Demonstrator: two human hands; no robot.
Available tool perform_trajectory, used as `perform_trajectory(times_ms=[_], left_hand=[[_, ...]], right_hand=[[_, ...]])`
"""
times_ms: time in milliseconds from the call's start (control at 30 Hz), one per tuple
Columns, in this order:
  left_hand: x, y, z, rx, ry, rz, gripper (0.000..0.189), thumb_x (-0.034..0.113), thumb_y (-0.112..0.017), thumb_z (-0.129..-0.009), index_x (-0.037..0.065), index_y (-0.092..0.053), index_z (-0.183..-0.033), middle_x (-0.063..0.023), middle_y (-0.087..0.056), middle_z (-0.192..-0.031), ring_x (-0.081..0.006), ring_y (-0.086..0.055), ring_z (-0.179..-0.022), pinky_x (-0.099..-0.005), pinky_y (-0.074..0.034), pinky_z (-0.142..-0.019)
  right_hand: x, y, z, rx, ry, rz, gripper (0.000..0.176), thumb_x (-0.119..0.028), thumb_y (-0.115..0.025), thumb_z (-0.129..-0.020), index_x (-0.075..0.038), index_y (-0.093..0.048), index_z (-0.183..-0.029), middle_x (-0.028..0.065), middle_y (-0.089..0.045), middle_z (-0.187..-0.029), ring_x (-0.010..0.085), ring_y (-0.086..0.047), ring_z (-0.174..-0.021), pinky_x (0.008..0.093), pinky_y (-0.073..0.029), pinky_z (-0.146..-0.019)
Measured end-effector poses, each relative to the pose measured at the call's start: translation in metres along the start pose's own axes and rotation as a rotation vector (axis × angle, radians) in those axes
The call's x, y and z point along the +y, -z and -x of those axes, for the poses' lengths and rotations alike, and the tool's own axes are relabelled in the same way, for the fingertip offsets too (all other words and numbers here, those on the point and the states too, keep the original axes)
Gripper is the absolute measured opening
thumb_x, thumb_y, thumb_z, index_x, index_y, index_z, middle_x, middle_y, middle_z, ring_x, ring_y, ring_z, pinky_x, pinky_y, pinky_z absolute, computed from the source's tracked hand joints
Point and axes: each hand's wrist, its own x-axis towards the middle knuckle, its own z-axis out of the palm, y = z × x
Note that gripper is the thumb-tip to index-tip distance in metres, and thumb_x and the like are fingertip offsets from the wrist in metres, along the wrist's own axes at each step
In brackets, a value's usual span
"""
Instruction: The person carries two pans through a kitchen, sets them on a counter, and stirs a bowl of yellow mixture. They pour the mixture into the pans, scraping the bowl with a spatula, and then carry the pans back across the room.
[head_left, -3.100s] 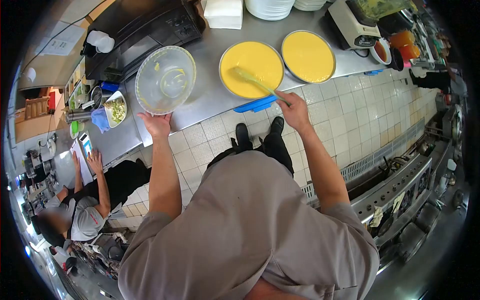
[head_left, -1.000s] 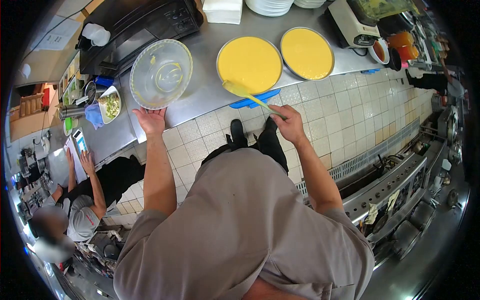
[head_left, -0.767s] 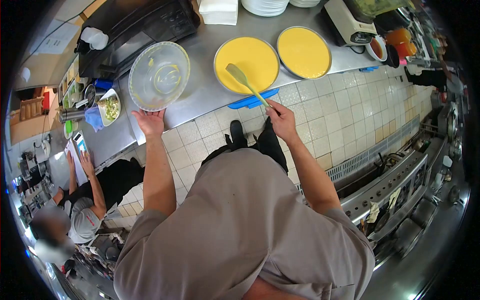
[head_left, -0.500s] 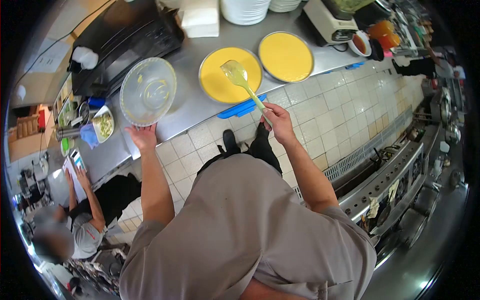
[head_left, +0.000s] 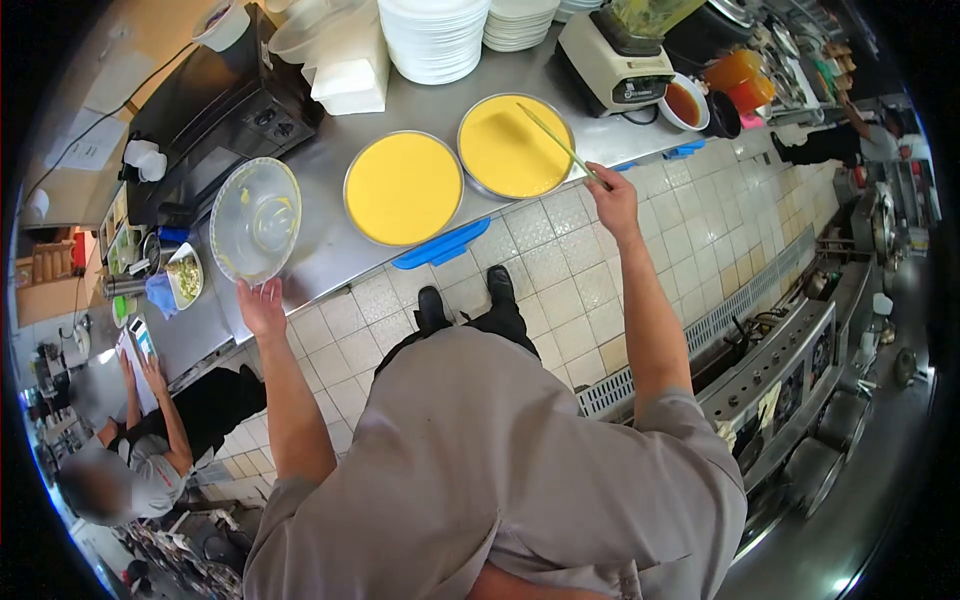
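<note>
My right hand (head_left: 615, 200) is closed round the handle of a light green spatula (head_left: 562, 143), seen nearly edge-on. Its blade lies over the smooth yellow filling of the right-hand round pan (head_left: 477, 185). A second round pan (head_left: 352, 222), filled with the same yellow mix, sits just left of it. At the left, a clear plastic bowl (head_left: 240, 215) smeared with yellow inside stands near the counter's front edge. My left hand (head_left: 263, 308) is palm up with its fingers apart, fingertips right at the bowl's near rim.
Stacked white plates (head_left: 432, 40), a blender (head_left: 618, 70) and a bowl of red-brown liquid (head_left: 683, 103) line the counter's back. A black oven (head_left: 220, 140) stands at the left. A person (head_left: 165, 440) works lower left, another far right. Blue handles stick out under the counter.
The spatula has gone from over the left pan to over the right pan and turned edge-on. My left hand stays at the bowl's rim. The whole view has shifted.
</note>
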Motion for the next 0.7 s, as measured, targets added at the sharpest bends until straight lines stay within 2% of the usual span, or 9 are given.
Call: perform_trajectory(times_ms=[33, 100, 133, 233, 333, 367, 500, 567, 700], left_hand=[[-0.001, -0.007, 0.003, 0.011, -0.01, -0.001, 0.06, 0.049, -0.056, -0.111, 0.013, -0.04, -0.157, -0.0149, -0.06, -0.131, -0.0303, -0.062, -0.112, -0.048, -0.056, -0.102], [-0.004, -0.018, 0.009, -0.017, -0.046, 0.088, 0.045, 0.036, -0.059, -0.112, 0.009, -0.048, -0.146, -0.0114, -0.063, -0.118, -0.0267, -0.063, -0.105, -0.0459, -0.057, -0.098], [-0.009, -0.019, 0.01, -0.003, -0.055, 0.084, 0.045, 0.036, -0.059, -0.112, 0.009, -0.048, -0.146, -0.0114, -0.063, -0.118, -0.0267, -0.063, -0.105, -0.0459, -0.057, -0.098], [-0.024, -0.029, 0.022, 0.069, -0.043, 0.204, 0.028, 0.022, -0.062, -0.11, 0.007, -0.053, -0.131, -0.0093, -0.063, -0.109, -0.0243, -0.064, -0.099, -0.0418, -0.059, -0.095], [-0.037, -0.034, 0.036, 0.127, -0.033, 0.213, 0.022, 0.021, -0.063, -0.109, 0.005, -0.056, -0.122, -0.0092, -0.063, -0.105, -0.0236, -0.065, -0.096, -0.0412, -0.06, -0.094], [-0.039, -0.032, 0.039, 0.093, -0.001, 0.241, 0.018, 0.019, -0.062, -0.109, 0.003, -0.059, -0.113, -0.0094, -0.064, -0.102, -0.0232, -0.066, -0.094, -0.0417, -0.061, -0.094], [-0.049, -0.033, 0.052, 0.148, 0.039, 0.251, 0.018, 0.02, -0.062, -0.109, 0.001, -0.06, -0.108, -0.0092, -0.064, -0.1, -0.023, -0.066, -0.095, -0.042, -0.061, -0.094], [-0.052, -0.036, 0.063, 0.073, 0.063, 0.268, 0.021, 0.02, -0.063, -0.109, -0.001, -0.059, -0.111, -0.0104, -0.065, -0.102, -0.0243, -0.067, -0.097, -0.0429, -0.061, -0.095], [-0.053, -0.053, 0.084, 0.138, 0.083, 0.245, 0.025, 0.02, -0.063, -0.109, -0.003, -0.058, -0.117, -0.0124, -0.064, -0.107, -0.0266, -0.067, -0.1, -0.0452, -0.061, -0.096]], right_hand=[[0.005, 0.004, -0.011, -0.034, 0.011, 0.054, 0.034, -0.012, -0.079, -0.094, -0.009, -0.079, -0.128, 0.0093, -0.078, -0.102, 0.017, -0.07, -0.092, 0.0319, -0.055, -0.085], [0.017, 0.009, -0.033, -0.086, 0.053, 0.139, 0.034, -0.012, -0.079, -0.094, -0.011, -0.079, -0.127, 0.0127, -0.076, -0.103, 0.0221, -0.071, -0.095, 0.0343, -0.056, -0.087], [0.021, 0.009, -0.041, -0.1, 0.054, 0.128, 0.034, -0.012, -0.079, -0.094, -0.011, -0.079, -0.127, 0.0127, -0.076, -0.103, 0.0221, -0.071, -0.095, 0.0343, -0.056, -0.087], [0.033, 0.012, -0.059, -0.136, 0.093, 0.146, 0.035, -0.013, -0.079, -0.093, -0.014, -0.08, -0.127, 0.0137, -0.076, -0.101, 0.0244, -0.071, -0.093, 0.0352, -0.056, -0.086], [0.045, 0.015, -0.064, -0.219, 0.096, 0.104, 0.036, -0.014, -0.08, -0.092, -0.016, -0.08, -0.128, 0.0131, -0.075, -0.099, 0.0253, -0.071, -0.092, 0.0354, -0.056, -0.085], [0.047, 0.017, -0.063, -0.26, 0.093, 0.109, 0.036, -0.014, -0.08, -0.092, -0.016, -0.08, -0.127, 0.0125, -0.075, -0.099, 0.0255, -0.071, -0.092, 0.0359, -0.056, -0.085], [0.029, 0.033, -0.048, -0.389, 0.094, 0.163, 0.035, -0.013, -0.081, -0.091, -0.016, -0.08, -0.126, 0.011, -0.074, -0.099, 0.0258, -0.071, -0.092, 0.037, -0.056, -0.085], [0.041, 0.033, -0.038, -0.41, 0.116, 0.153, 0.036, -0.013, -0.081, -0.091, -0.017, -0.08, -0.126, 0.011, -0.074, -0.099, 0.0258, -0.071, -0.091, 0.0372, -0.056, -0.085], [0.038, 0.038, -0.016, -0.456, 0.126, 0.079, 0.036, -0.011, -0.082, -0.09, -0.016, -0.08, -0.125, 0.0113, -0.072, -0.098, 0.0266, -0.069, -0.089, 0.0375, -0.056, -0.084]])
